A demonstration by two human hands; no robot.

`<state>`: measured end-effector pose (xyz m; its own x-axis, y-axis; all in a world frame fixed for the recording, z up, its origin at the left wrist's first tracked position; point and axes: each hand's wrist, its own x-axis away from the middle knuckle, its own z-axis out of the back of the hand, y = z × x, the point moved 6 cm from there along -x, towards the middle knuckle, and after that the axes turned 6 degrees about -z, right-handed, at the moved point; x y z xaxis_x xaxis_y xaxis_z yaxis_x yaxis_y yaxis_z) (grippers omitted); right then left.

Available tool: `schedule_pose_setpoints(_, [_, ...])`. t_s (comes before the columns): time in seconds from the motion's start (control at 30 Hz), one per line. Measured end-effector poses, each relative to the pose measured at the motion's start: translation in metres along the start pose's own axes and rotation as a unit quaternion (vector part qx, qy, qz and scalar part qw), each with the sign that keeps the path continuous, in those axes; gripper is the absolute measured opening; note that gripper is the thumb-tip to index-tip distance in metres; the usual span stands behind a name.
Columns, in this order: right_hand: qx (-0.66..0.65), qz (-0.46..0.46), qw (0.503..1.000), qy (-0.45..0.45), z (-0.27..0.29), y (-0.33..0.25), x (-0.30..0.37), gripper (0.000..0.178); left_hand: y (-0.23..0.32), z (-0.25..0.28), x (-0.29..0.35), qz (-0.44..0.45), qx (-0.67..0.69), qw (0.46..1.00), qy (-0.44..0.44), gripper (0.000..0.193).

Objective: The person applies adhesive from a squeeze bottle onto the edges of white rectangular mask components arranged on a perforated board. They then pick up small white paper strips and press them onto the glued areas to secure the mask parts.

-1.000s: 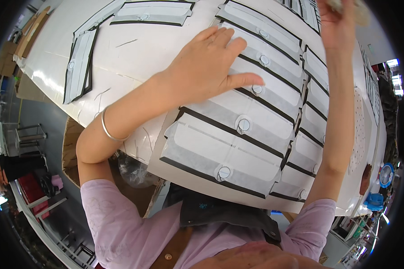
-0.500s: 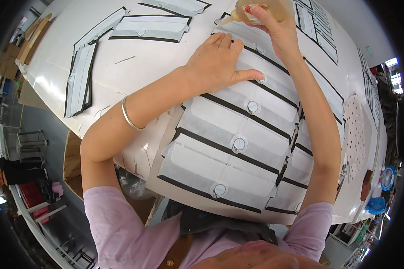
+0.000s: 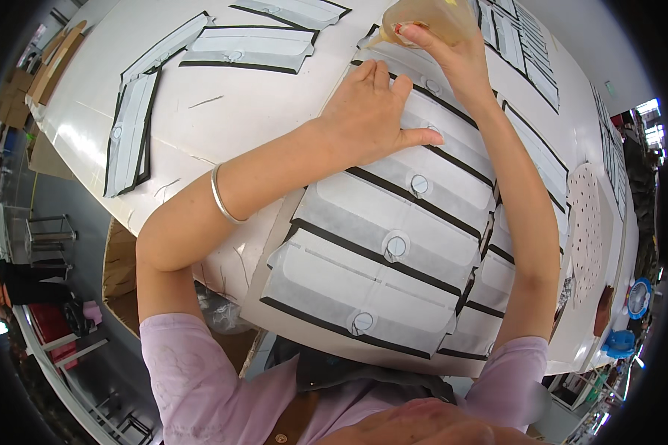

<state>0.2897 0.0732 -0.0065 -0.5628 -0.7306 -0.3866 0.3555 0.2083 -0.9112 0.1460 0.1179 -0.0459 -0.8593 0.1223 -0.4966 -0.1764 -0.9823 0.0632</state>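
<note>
My right hand (image 3: 459,68) is wrapped round a translucent squeeze bottle (image 3: 436,16) with amber liquid inside. The bottle is tipped so its narrow nozzle (image 3: 375,40) points down and left, by the end of the farthest panel (image 3: 402,58) in the middle row. My left hand (image 3: 367,119) lies over the left ends of the panels, thumb stretched out to the right and fingers bent towards the far side. The thumb tip touches a panel by its round disc. Nearer me, pale grey panels (image 3: 364,285) with black edge strips lie overlapped, each bearing a round button-like disc (image 3: 362,321).
Loose panels (image 3: 249,46) lie on the white table (image 3: 223,133) at the far left. More rows (image 3: 531,55) run along the right, near a perforated board (image 3: 588,222). An open cardboard box (image 3: 120,271) stands below the table's left edge.
The bottle has tilted further, and its nozzle sits slightly lower and more to the right. My left hand has shifted slightly right and nearer me, still spread on the panels.
</note>
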Motion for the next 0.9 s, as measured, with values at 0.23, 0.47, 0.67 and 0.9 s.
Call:
schedule_pose_setpoints(0.23, [0.075, 0.061, 0.995, 0.015, -0.001, -0.007, -0.009, 0.079, 0.001, -0.001, 0.0, -0.005, 0.001, 1.0, -0.002, 0.084])
schedule_pose_setpoints(0.47, [0.069, 0.061, 0.996, 0.009, -0.004, -0.005, -0.011, 0.078, 0.002, -0.002, -0.001, -0.01, -0.016, 1.0, 0.001, 0.084])
schedule_pose_setpoints(0.67, [-0.031, -0.022, 0.999, 0.02, 0.002, 0.004, -0.006, 0.074, 0.001, -0.003, 0.0, -0.011, -0.02, 1.0, 0.0, 0.085])
schedule_pose_setpoints(0.9, [-0.035, 0.019, 0.998, 0.049, 0.002, 0.0, -0.002, 0.059, 0.0, -0.001, -0.001, 0.009, -0.012, 0.999, -0.048, 0.085])
